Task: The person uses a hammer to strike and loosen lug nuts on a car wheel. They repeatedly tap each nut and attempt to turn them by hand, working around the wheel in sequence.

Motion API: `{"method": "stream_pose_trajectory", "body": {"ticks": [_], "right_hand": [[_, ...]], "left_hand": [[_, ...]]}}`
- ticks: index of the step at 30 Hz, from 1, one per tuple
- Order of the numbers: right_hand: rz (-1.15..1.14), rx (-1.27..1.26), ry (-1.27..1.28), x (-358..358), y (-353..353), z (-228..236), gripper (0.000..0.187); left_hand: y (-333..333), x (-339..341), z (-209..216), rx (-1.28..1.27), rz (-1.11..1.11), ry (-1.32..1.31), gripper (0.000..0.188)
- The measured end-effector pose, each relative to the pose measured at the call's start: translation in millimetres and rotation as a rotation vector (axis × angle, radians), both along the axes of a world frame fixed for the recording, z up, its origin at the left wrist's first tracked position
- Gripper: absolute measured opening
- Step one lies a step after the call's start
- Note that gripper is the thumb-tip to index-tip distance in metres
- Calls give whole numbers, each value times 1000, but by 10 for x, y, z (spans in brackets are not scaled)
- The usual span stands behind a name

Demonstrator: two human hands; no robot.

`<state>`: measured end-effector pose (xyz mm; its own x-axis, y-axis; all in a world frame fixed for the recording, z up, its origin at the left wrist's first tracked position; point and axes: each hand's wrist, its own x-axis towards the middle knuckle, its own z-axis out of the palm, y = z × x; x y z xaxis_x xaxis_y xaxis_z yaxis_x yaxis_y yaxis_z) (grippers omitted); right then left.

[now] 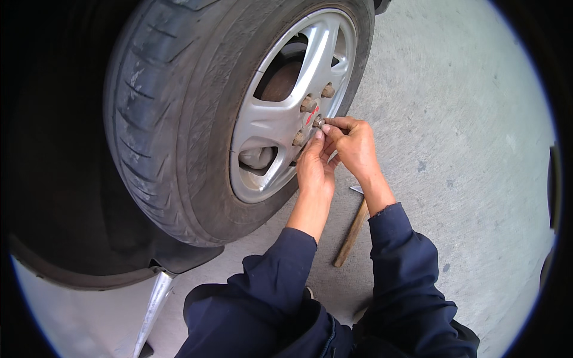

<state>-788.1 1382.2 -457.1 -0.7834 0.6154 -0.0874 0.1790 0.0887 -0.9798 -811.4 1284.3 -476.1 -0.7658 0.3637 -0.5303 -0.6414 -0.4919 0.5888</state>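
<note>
A car wheel with a silver alloy rim (258, 114) and a black tyre (206, 113) stands upright at the upper left. Rusty lug nuts (308, 105) surround its red-marked centre. My right hand (358, 149) pinches a small metal lug nut (318, 122) between thumb and fingertips, at the lower right of the wheel's centre. Just below, my left hand (315, 172) has its thumb raised beside that nut. The left fingers are curled and partly hidden, so whatever they grip does not show.
A hammer with a wooden handle (351, 234) lies on the grey concrete floor (471, 149) below my right wrist. Dark wheel-arch lining (54, 149) curves around the tyre. At the lower left, a pale metal bar (156, 304) slants below the mudflap (188, 258).
</note>
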Motion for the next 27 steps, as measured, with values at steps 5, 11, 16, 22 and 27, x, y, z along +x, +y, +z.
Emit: {"method": "stream_pose_trajectory", "body": {"ticks": [5,11,16,22,27], "right_hand": [[12,39,-30,-11,-5,26,24],[-26,-123,-31,-24,-24,-16,26],[-115,-244,4,-17,-129,-60,25],[-164,-320,56,-37,-209,-31,21],[-170,-328,83,-39,-239,-80,23]], "left_hand": [[64,33,-43,-34,59,-15,28],[175,91,-1,-69,133,-48,30],[173,67,-1,-96,137,1,30],[126,57,63,-146,129,-33,30],[113,66,109,-151,133,-39,31]]}}
